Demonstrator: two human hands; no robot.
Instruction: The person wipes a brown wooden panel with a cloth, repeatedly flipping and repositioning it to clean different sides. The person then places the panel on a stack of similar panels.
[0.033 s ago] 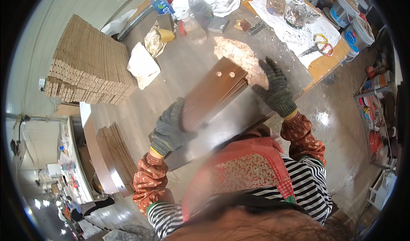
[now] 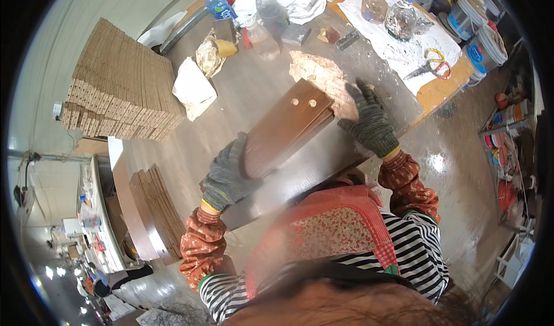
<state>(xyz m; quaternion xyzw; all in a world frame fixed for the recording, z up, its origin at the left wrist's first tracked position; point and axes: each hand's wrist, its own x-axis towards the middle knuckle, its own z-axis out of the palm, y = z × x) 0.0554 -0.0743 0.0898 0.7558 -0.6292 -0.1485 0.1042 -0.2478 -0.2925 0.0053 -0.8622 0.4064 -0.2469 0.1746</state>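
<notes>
A small stack of brown boards (image 2: 283, 124) lies slanted in front of me, two round pale holes showing at its far end. My left hand (image 2: 226, 173), in a dark knit glove, is closed at the near left end of these boards, fingers together along the edge and thumb toward me. Beside the far right end, my right hand (image 2: 371, 121), gloved alike, has its fingers apart. Its fingertips are over a crumpled tan cloth (image 2: 317, 69), its thumb side close to the boards. A shiny dark panel edge (image 2: 306, 176) lies between the boards and my red apron.
A tall stack of brown boards (image 2: 118, 83) stands at the left, with a lower stack (image 2: 153, 210) nearer. Plastic bottles (image 2: 270, 11), white cloths and a sanding block (image 2: 295, 34) lie at the back. Scissors (image 2: 433, 65) rest on white paper; buckets (image 2: 490, 43) stand far right.
My right hand has shifted very slightly left and toward me. The boards and my left hand are nearly where they were.
</notes>
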